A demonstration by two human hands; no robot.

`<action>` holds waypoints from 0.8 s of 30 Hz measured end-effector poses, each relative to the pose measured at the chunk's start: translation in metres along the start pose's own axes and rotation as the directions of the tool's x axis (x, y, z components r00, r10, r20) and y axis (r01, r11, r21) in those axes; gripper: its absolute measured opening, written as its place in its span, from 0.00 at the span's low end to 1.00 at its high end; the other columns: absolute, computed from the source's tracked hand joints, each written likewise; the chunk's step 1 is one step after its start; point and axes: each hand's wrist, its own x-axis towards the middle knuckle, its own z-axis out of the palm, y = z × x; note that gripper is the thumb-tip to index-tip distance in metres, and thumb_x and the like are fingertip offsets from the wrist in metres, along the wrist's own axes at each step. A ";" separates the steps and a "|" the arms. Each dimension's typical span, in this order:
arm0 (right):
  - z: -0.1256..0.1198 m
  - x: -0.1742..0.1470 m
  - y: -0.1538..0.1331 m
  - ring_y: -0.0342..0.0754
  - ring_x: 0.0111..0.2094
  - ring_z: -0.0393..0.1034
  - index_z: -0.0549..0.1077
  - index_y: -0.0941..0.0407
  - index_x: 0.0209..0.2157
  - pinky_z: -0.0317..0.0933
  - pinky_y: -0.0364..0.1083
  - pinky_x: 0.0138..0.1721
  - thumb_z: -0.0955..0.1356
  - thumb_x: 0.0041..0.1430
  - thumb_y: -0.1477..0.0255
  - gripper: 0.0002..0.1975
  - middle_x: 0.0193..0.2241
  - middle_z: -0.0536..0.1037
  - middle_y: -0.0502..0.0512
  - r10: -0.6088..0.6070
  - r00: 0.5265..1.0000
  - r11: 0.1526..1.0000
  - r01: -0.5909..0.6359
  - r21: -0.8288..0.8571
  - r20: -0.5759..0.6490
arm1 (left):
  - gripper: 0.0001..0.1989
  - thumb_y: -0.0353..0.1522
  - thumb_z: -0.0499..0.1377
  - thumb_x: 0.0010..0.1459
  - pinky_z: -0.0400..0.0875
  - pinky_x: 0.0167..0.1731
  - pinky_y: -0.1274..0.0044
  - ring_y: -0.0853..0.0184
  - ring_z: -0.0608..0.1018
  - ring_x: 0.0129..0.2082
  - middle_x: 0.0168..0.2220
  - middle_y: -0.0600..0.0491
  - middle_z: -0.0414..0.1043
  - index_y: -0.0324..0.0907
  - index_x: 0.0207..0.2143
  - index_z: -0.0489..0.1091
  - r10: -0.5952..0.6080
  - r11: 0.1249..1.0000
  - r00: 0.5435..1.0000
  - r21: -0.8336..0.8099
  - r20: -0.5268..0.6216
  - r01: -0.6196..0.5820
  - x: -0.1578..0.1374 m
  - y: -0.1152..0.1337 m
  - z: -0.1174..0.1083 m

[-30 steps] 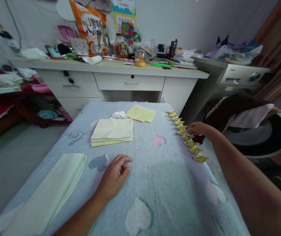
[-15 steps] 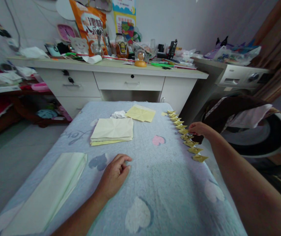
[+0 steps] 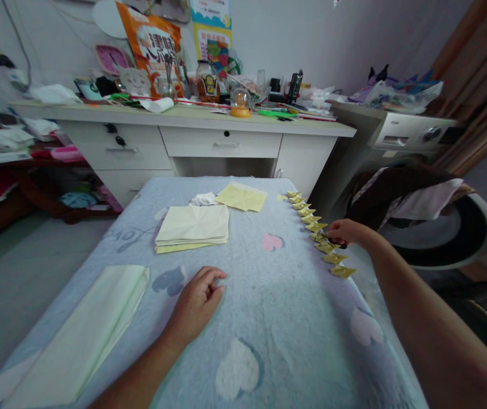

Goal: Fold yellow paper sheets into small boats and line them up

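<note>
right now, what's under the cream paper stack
Under the cream paper stack, yellow paper shows along the front edge, lying on the blue heart-print cloth. Anything farther in is covered and cannot be seen.

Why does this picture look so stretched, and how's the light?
Head view: likely a wide lens, slanting the washer near the edge; head view: dim light, cloth darker at lower right; head view: right hand and yellow pieces too small for judging contact.

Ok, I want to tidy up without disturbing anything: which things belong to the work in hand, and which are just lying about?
Work: folded papers, at the right hand; probably also paper stack, yellow paper, pale folded sheets.

Apparently just lying about: orange bag, jar, pink clock, white wad.
</note>
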 end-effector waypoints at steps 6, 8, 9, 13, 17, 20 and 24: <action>0.010 -0.004 -0.001 0.38 0.17 0.62 0.70 0.60 0.24 0.56 0.37 0.18 0.69 0.52 0.71 0.07 0.15 0.69 0.47 0.038 0.998 0.996 -0.033 0.081 -0.057 | 0.10 0.31 0.53 0.57 0.68 0.31 0.77 0.69 0.72 0.28 0.35 0.53 0.69 0.42 0.40 0.70 0.002 1.000 1.000 0.005 -0.010 -0.002 0.001 0.003 -0.001; 0.010 -0.007 -0.001 0.39 0.17 0.62 0.70 0.60 0.24 0.57 0.38 0.18 0.68 0.52 0.72 0.06 0.15 0.69 0.48 0.037 0.995 0.996 -0.029 0.081 -0.094 | 0.10 0.31 0.53 0.57 0.68 0.30 0.77 0.69 0.72 0.28 0.35 0.53 0.69 0.42 0.40 0.70 0.006 1.000 1.000 -0.001 -0.018 -0.006 0.001 0.003 -0.001; 0.008 -0.009 -0.002 0.39 0.18 0.63 0.71 0.60 0.24 0.57 0.38 0.18 0.68 0.52 0.72 0.06 0.15 0.70 0.48 0.032 0.993 0.997 -0.023 0.075 -0.117 | 0.10 0.32 0.53 0.57 0.68 0.30 0.77 0.69 0.72 0.28 0.35 0.53 0.69 0.42 0.40 0.70 0.006 1.000 1.000 -0.002 -0.019 -0.006 0.000 0.003 -0.001; 0.001 -0.027 -0.015 0.41 0.20 0.64 0.72 0.59 0.27 0.54 0.38 0.20 0.68 0.52 0.70 0.06 0.18 0.72 0.50 -0.005 0.963 1.000 0.012 0.023 -0.270 | 0.10 0.31 0.53 0.57 0.67 0.29 0.77 0.69 0.72 0.28 0.35 0.53 0.69 0.42 0.40 0.70 0.007 1.000 1.000 0.001 -0.012 -0.007 0.001 0.002 -0.001; 0.001 -0.056 -0.058 0.42 0.24 0.65 0.72 0.57 0.28 0.52 0.39 0.24 0.67 0.54 0.69 0.06 0.24 0.74 0.51 -0.164 0.906 0.986 0.140 -0.089 -0.391 | 0.10 0.30 0.53 0.56 0.67 0.30 0.77 0.69 0.72 0.28 0.35 0.53 0.68 0.42 0.40 0.69 0.011 1.000 1.000 0.013 -0.008 -0.011 0.001 0.002 -0.001; 0.016 -0.078 -0.105 0.42 0.26 0.66 0.72 0.57 0.29 0.53 0.40 0.27 0.66 0.56 0.69 0.06 0.25 0.75 0.51 -0.402 0.862 0.915 0.359 -0.186 -0.308 | 0.10 0.30 0.53 0.57 0.67 0.30 0.77 0.69 0.72 0.29 0.35 0.53 0.68 0.42 0.40 0.69 0.012 1.000 1.000 0.002 -0.012 -0.012 0.000 0.002 0.000; 0.061 -0.092 -0.165 0.46 0.32 0.70 0.74 0.56 0.32 0.57 0.42 0.33 0.65 0.57 0.70 0.07 0.32 0.78 0.54 -0.579 0.801 0.812 0.552 -0.188 -0.152 | 0.10 0.30 0.53 0.57 0.67 0.30 0.78 0.70 0.71 0.28 0.35 0.53 0.68 0.42 0.40 0.70 0.017 1.000 0.999 -0.025 -0.048 -0.018 0.001 0.000 -0.002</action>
